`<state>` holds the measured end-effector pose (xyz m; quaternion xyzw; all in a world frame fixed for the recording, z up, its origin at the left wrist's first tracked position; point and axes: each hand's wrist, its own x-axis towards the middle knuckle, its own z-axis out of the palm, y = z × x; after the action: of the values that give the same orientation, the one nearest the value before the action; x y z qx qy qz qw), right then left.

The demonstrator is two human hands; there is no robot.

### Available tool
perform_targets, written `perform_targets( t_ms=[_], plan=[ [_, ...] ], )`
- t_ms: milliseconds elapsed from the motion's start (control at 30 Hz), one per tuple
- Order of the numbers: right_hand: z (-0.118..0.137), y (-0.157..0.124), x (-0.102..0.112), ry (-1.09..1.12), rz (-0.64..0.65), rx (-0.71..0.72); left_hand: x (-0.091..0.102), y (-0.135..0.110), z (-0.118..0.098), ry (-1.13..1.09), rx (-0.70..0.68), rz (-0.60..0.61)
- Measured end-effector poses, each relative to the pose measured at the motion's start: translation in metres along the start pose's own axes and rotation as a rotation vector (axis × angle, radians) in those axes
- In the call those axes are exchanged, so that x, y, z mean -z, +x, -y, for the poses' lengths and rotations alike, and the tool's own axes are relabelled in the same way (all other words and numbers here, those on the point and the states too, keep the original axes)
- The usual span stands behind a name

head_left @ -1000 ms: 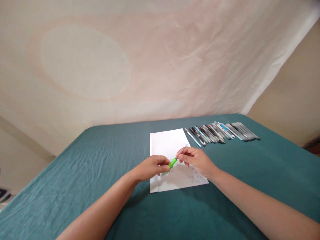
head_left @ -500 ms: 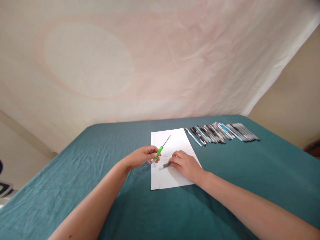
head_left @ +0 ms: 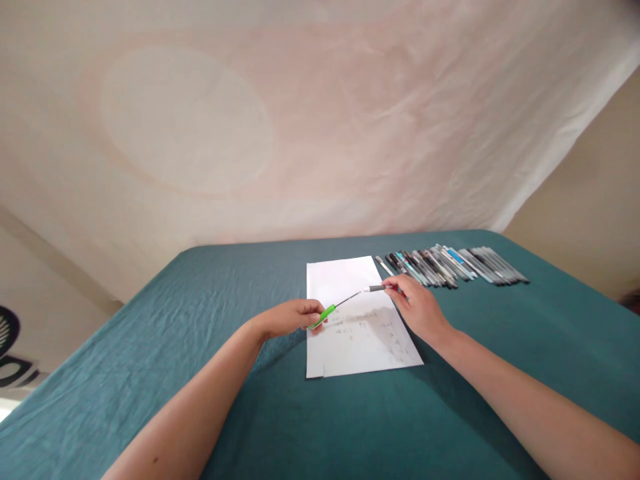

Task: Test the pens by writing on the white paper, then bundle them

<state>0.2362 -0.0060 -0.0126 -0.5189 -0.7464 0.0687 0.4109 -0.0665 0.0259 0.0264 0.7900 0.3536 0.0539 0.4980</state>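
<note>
My left hand [head_left: 305,315] is closed around a slim piece with a bright green handle [head_left: 326,313] and a thin dark rod. The rod points up and right, over a white sheet of paper [head_left: 345,270]. Between the thumb and fingers of my right hand [head_left: 413,303] is a short pen part [head_left: 375,289], dark grey with a white end. That white end meets the tip of the rod; whether the rod goes inside it I cannot tell. Small handwritten marks and smudges cover the paper's lower half.
Several pens [head_left: 430,265], dark, grey and light blue, lie in a slanting row at the back right, beyond my right hand. A green cloth [head_left: 225,287] covers the table. Behind it hangs a pale sheet [head_left: 320,133].
My right hand has lifted the pen part off the paper, moving it up and right to the rod's tip. My left hand has tilted the green-handled piece lower, more toward the right.
</note>
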Motion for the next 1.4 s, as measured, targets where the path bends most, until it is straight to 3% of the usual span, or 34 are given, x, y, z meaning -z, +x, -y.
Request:
perform_targets(
  t_ms=[300,567,800,967,1133,1400],
  plan=[
    [0.004,-0.002,-0.003,-0.002,0.03,0.06,0.0,0.001,0.002,0.041,0.018,0.012],
    [0.022,-0.008,-0.01,0.067,0.098,0.203,-0.004,0.001,-0.014,0.058,-0.007,0.02],
    [0.029,-0.012,-0.015,0.141,0.098,0.181,-0.011,0.004,-0.011,-0.073,0.003,0.055],
    [0.031,-0.012,-0.014,0.166,0.134,0.162,-0.013,0.005,-0.011,-0.209,0.004,0.016],
    [0.032,-0.013,-0.015,0.18,0.139,0.152,-0.014,0.004,-0.012,-0.261,-0.004,0.074],
    [0.03,-0.012,-0.014,0.156,0.182,0.126,-0.016,0.007,-0.01,-0.278,0.012,0.012]
  ],
)
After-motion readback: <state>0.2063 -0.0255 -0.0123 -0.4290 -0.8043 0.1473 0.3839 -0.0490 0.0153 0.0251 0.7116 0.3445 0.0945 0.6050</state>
